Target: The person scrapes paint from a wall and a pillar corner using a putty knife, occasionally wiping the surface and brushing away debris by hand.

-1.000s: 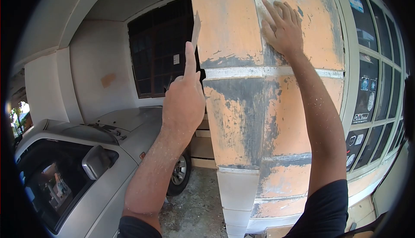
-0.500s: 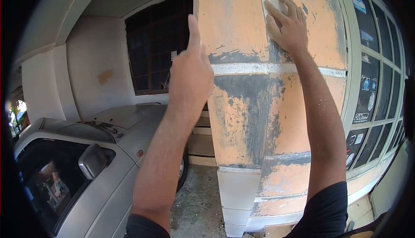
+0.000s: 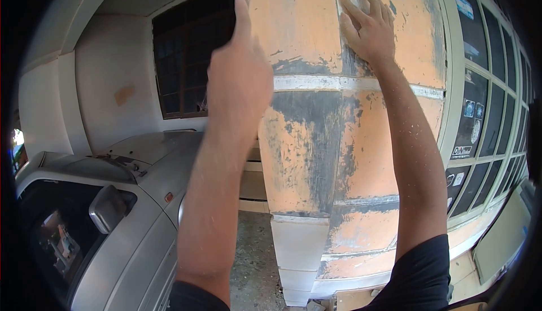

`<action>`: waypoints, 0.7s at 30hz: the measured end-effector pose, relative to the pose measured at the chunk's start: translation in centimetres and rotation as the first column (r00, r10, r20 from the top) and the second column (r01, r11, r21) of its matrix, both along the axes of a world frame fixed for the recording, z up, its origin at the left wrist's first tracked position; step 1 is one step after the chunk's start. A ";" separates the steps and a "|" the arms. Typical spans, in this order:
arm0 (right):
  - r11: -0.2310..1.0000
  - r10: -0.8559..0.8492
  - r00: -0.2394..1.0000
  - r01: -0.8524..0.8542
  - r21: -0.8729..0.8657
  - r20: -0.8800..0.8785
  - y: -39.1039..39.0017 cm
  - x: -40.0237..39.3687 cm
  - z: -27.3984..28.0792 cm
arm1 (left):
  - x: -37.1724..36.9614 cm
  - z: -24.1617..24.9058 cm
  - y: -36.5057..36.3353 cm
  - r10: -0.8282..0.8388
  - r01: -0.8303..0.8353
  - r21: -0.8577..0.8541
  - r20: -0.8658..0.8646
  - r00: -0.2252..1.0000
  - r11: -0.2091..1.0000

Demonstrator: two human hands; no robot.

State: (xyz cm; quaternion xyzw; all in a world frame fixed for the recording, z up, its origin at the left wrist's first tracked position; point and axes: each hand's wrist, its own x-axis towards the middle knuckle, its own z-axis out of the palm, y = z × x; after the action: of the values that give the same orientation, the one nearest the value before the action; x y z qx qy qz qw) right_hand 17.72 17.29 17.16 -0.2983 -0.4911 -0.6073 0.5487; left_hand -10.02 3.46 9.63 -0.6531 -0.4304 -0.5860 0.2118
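Observation:
My left hand [image 3: 240,77] is raised at the left edge of a pillar [image 3: 302,23] with patchy orange paint and dark grey bare areas. Its index finger points up, while the other fingers are curled out of sight; motion blurs the hand. Whatever it may hold is hidden behind it. Higher and to the right, my right hand [image 3: 370,29] rests with fingers spread on the pillar's right face, near the corner line. Pale dust specks dot both forearms. A whitish horizontal band [image 3: 307,82] runs across the pillar below my right hand.
A silver car [image 3: 141,209] with a side mirror [image 3: 108,209] stands close on the left. White-framed window panes [image 3: 477,119] with stickers are at right. Behind is a dark window [image 3: 192,51]. Debris [image 3: 315,305] and a leaning panel [image 3: 502,235] are low down.
My left hand has moved up a little along the pillar edge, its index finger still raised. The view has shifted slightly; my right hand stays against the pillar.

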 end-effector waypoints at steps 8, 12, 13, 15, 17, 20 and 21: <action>0.999 0.039 0.999 -0.039 -0.015 -0.023 -0.5 -0.8 -0.2 | -1.6 -2.8 -0.3 0.013 -0.014 -0.027 -0.039 0.999 1.000; 0.999 0.044 0.999 -0.044 -0.019 -0.013 -0.2 -0.5 -0.2 | -1.2 3.3 -0.1 0.106 -0.106 0.004 -0.052 0.993 0.994; 0.999 0.033 0.999 -0.033 -0.014 -0.009 -0.1 -0.4 -0.1 | -0.9 2.5 -0.5 0.103 -0.104 -0.033 -0.034 0.994 0.994; 1.000 0.025 1.000 -0.025 -0.010 -0.006 0.0 -0.4 -0.1 | -0.7 -0.8 -1.4 0.103 -0.104 -0.070 -0.017 0.994 0.992; 1.000 0.014 1.000 -0.014 -0.007 -0.022 0.0 -0.4 0.0 | -0.8 -5.5 -1.2 -0.026 0.026 0.014 -0.023 0.999 1.000; 0.999 0.031 0.999 -0.031 -0.012 -0.007 0.0 -0.3 0.0 | -1.0 -5.7 0.2 -0.010 0.010 -0.035 -0.004 1.000 0.999; 0.999 0.028 1.000 -0.028 -0.016 0.000 0.0 -0.4 0.0 | -1.0 -4.5 0.6 -0.013 0.013 -0.039 0.003 1.000 0.999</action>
State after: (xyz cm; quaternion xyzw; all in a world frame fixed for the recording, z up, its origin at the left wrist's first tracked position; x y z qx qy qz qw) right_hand 17.36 17.25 17.17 -0.2957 -0.5001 -0.5957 0.5546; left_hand -11.05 4.02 5.17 -0.6591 -0.4376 -0.5799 0.1946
